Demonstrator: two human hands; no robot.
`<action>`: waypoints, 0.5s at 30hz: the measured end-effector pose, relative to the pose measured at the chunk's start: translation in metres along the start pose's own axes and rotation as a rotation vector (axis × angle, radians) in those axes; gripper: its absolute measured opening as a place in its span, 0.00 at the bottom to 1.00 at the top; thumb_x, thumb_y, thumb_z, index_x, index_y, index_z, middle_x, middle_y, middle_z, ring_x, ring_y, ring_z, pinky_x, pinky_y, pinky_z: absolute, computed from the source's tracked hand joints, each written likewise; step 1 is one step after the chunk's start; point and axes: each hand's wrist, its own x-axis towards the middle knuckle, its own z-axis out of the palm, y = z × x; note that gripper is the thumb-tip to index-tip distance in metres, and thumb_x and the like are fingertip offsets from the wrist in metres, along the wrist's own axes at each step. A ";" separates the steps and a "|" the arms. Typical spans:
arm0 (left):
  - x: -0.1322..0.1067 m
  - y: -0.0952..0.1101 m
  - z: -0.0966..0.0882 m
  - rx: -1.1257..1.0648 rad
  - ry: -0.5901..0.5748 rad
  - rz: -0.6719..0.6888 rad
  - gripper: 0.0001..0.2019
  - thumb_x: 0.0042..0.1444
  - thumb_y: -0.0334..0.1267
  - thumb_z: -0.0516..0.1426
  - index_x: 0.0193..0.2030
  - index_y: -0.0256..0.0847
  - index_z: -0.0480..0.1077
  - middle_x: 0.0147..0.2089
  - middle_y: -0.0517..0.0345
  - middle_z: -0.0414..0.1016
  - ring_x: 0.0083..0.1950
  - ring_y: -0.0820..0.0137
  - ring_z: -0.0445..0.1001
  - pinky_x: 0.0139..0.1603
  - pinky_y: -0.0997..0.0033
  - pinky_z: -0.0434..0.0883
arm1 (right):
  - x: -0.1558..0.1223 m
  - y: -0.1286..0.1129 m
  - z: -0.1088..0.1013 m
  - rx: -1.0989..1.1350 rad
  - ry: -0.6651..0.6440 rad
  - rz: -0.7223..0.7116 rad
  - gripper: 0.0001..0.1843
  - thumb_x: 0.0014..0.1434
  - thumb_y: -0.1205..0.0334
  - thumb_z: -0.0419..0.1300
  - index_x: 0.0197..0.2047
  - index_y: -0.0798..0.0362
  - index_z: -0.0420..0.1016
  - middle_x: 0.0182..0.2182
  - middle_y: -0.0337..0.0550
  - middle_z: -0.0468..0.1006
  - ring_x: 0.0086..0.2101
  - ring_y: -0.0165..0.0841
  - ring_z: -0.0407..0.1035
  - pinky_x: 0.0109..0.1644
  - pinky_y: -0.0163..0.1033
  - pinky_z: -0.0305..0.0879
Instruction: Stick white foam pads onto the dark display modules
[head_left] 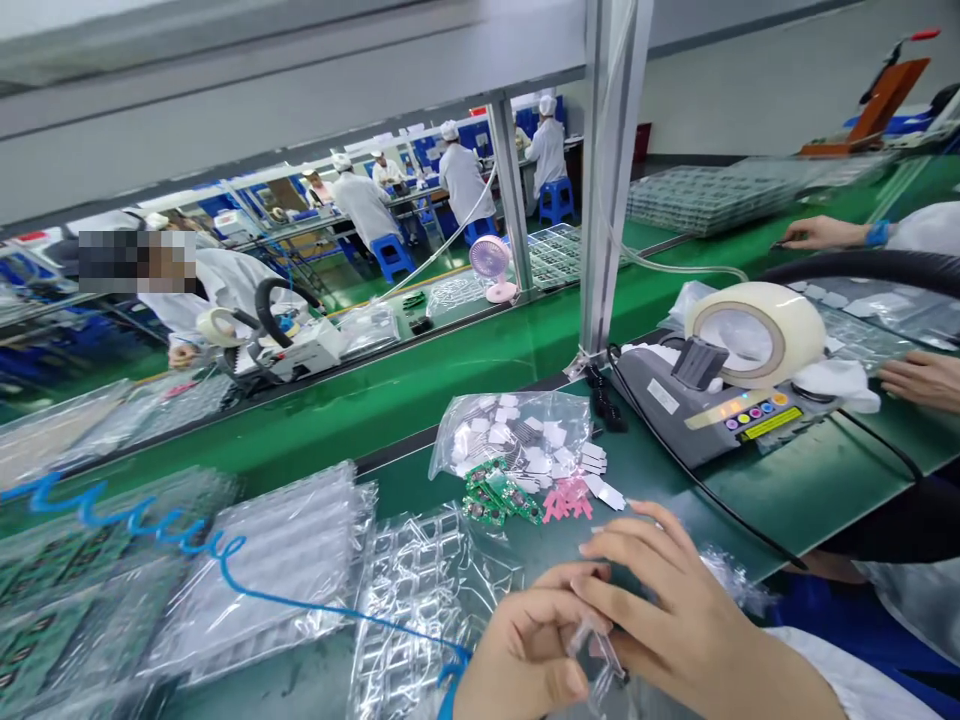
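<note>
My left hand and my right hand meet at the lower right, fingers curled around a small clear plastic piece with a dark edge. My fingers hide much of it, so its exact kind is unclear. A blue strap circles my left wrist, joined to a coiled blue cord. Just beyond my hands lie small green circuit boards, pink pieces and a clear bag of white tabs. Left of my left hand is a clear compartmented tray.
Stacked trays fill the left side, some with green boards. On the right sit a grey machine and a tape roll. A metal post stands ahead. A co-worker's hands are at the right; another person works across.
</note>
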 end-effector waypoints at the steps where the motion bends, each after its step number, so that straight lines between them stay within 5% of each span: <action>1: -0.001 0.001 -0.001 0.021 0.013 0.017 0.16 0.35 0.44 0.67 0.33 0.41 0.78 0.49 0.48 0.69 0.55 0.56 0.64 0.57 0.58 0.59 | 0.002 0.001 0.003 0.014 0.007 0.010 0.11 0.55 0.72 0.51 0.37 0.51 0.70 0.34 0.42 0.75 0.37 0.36 0.66 0.50 0.54 0.51; 4: -0.005 0.008 -0.005 0.030 0.060 0.041 0.15 0.39 0.43 0.66 0.35 0.41 0.77 0.52 0.48 0.68 0.57 0.56 0.63 0.58 0.58 0.57 | 0.005 0.007 0.012 0.237 -0.038 0.106 0.09 0.55 0.66 0.58 0.40 0.48 0.70 0.33 0.38 0.76 0.35 0.36 0.67 0.50 0.53 0.53; 8: -0.007 0.018 -0.009 -0.229 -0.056 -0.033 0.15 0.42 0.48 0.63 0.33 0.41 0.76 0.47 0.48 0.73 0.55 0.55 0.65 0.57 0.53 0.57 | 0.006 0.013 0.022 0.961 -0.023 0.429 0.19 0.47 0.50 0.66 0.41 0.47 0.70 0.36 0.41 0.75 0.38 0.36 0.69 0.42 0.42 0.65; 12: -0.007 0.017 -0.007 -0.418 -0.217 -0.042 0.17 0.38 0.49 0.64 0.34 0.42 0.76 0.47 0.48 0.74 0.55 0.54 0.67 0.57 0.51 0.57 | 0.006 0.003 0.036 1.495 0.045 0.541 0.22 0.40 0.53 0.71 0.39 0.44 0.71 0.37 0.38 0.75 0.38 0.31 0.70 0.41 0.36 0.67; 15: -0.009 0.014 -0.003 -0.436 -0.193 0.017 0.15 0.39 0.49 0.64 0.32 0.42 0.76 0.47 0.48 0.74 0.55 0.54 0.67 0.56 0.51 0.59 | 0.004 -0.005 0.042 1.587 0.053 0.534 0.22 0.40 0.55 0.71 0.40 0.42 0.71 0.38 0.37 0.74 0.37 0.29 0.70 0.39 0.34 0.67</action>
